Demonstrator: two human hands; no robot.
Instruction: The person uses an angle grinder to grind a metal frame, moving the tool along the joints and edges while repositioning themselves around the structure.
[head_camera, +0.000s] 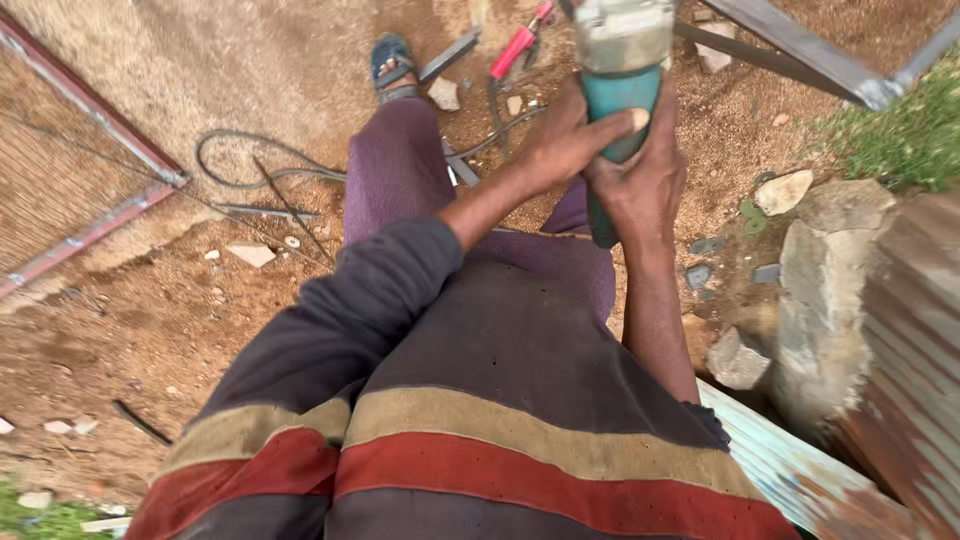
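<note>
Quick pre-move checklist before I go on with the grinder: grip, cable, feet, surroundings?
1. Both hands on the angle grinder: ok; left hand and right hand wrap its teal body.
2. Disc condition: cannot tell, out of frame.
3. Cable clear of the legs: cannot tell; it loops in the dirt nearby.
4. Foot protection: not ok; open sandal.
5. Ground: not ok; stones and metal bar lie about.

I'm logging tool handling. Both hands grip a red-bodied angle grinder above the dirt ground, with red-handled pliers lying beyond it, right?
Not quite: in the head view the angle grinder has a teal body, not red. Both the left hand and right hand grip it, and the red-handled pliers lie beyond on the dirt ground.
</note>
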